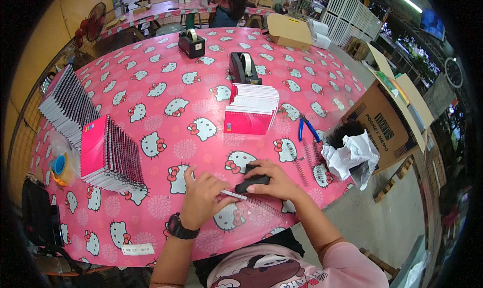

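Observation:
Near the table's front edge, my left hand [204, 193] pinches a small notepad [234, 194], seen nearly edge-on. A thin wire spiral coil [265, 206] runs out from the pad's right end, low over the table. My right hand [271, 179] is closed around a dark, block-like object [254, 179], which sits right beside the pad; its exact kind is not clear. Beyond my hands stands a stack of pink-covered notepads [250, 109] with no coils visible on them. To the left are rows of spiral-bound notebooks [111, 155] and more of them [70, 104] behind.
Blue-handled pliers [308, 128] and loose coils [303, 162] lie right of the pads, near crumpled paper [352, 157] and a cardboard box [385, 124]. Two tape dispensers [244, 69] [191, 43] stand farther back. A blue cup-like thing [59, 165] is at left; another person [229, 9] sits beyond.

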A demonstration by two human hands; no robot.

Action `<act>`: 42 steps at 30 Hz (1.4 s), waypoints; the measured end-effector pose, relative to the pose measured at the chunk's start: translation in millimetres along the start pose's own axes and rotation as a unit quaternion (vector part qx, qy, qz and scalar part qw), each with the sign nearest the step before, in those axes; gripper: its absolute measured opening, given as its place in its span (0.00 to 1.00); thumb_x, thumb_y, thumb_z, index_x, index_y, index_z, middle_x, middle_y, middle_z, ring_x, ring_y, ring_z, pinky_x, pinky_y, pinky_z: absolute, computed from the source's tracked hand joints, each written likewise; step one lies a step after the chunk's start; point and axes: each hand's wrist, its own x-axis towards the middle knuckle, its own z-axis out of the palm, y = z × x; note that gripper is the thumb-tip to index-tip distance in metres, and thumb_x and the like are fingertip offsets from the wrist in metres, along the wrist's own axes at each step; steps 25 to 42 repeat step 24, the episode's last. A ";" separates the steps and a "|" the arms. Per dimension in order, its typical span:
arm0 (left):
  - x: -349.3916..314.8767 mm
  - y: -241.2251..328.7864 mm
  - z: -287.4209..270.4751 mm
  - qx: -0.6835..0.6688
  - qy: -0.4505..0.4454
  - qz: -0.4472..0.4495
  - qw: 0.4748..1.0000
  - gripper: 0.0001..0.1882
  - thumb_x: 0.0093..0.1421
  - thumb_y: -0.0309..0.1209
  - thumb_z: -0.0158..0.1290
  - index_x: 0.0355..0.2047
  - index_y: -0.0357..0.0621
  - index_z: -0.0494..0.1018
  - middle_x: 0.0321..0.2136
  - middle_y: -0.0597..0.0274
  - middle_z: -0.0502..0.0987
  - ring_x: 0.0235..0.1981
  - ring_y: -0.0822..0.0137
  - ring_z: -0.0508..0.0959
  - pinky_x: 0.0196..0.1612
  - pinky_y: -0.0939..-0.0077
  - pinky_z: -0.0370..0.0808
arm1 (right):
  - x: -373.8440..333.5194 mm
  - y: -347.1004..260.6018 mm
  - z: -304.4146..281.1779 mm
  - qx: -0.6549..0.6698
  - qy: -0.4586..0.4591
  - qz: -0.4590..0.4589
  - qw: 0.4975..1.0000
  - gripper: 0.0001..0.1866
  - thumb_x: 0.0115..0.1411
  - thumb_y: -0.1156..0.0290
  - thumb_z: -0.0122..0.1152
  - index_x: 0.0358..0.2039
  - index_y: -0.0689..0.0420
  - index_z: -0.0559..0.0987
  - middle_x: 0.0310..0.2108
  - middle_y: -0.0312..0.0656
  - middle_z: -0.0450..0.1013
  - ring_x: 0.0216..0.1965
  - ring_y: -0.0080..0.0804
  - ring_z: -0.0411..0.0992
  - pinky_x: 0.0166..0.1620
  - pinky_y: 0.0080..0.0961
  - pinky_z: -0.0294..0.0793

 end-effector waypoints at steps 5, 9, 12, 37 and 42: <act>2.3 1.4 -1.9 0.017 0.020 -0.036 0.999 0.35 0.35 0.42 0.67 0.46 0.50 0.70 0.38 0.65 0.73 0.40 0.64 0.71 0.54 0.49 0.52 | 2.9 -10.0 3.9 0.196 -0.081 -0.090 0.973 0.23 0.47 0.54 0.66 0.39 0.56 0.79 0.48 0.51 0.70 0.54 0.43 0.65 0.56 0.36 0.60; 5.0 -6.2 -3.1 -0.045 0.115 -0.088 0.988 0.46 0.35 0.38 0.68 0.56 0.46 0.60 0.46 0.59 0.66 0.50 0.62 0.65 0.56 0.58 0.56 | 9.5 5.5 4.9 0.192 -0.003 -0.041 0.981 0.20 0.49 0.57 0.64 0.39 0.56 0.79 0.44 0.49 0.71 0.55 0.41 0.63 0.56 0.34 0.59; -4.0 -36.6 12.5 -0.323 0.138 -0.189 0.917 0.42 0.37 0.32 0.69 0.53 0.45 0.61 0.43 0.61 0.66 0.46 0.68 0.67 0.50 0.70 0.64 | 9.7 -9.7 9.4 0.306 -0.055 -0.046 0.949 0.24 0.49 0.51 0.62 0.40 0.57 0.79 0.46 0.48 0.71 0.55 0.40 0.63 0.57 0.34 0.58; -10.0 -54.6 38.5 -0.470 0.035 -0.229 0.852 0.25 0.44 0.33 0.68 0.34 0.46 0.61 0.26 0.71 0.67 0.29 0.79 0.68 0.33 0.83 0.69 | 18.8 12.9 -2.5 0.290 -0.028 -0.048 0.956 0.25 0.47 0.50 0.65 0.40 0.54 0.79 0.48 0.45 0.71 0.52 0.43 0.65 0.58 0.35 0.57; -10.0 -54.6 38.5 -0.470 0.035 -0.229 0.852 0.25 0.44 0.33 0.68 0.34 0.46 0.61 0.26 0.71 0.67 0.29 0.79 0.68 0.33 0.83 0.69 | 18.8 12.9 -2.5 0.290 -0.028 -0.048 0.956 0.25 0.47 0.50 0.65 0.40 0.54 0.79 0.48 0.45 0.71 0.52 0.43 0.65 0.58 0.35 0.57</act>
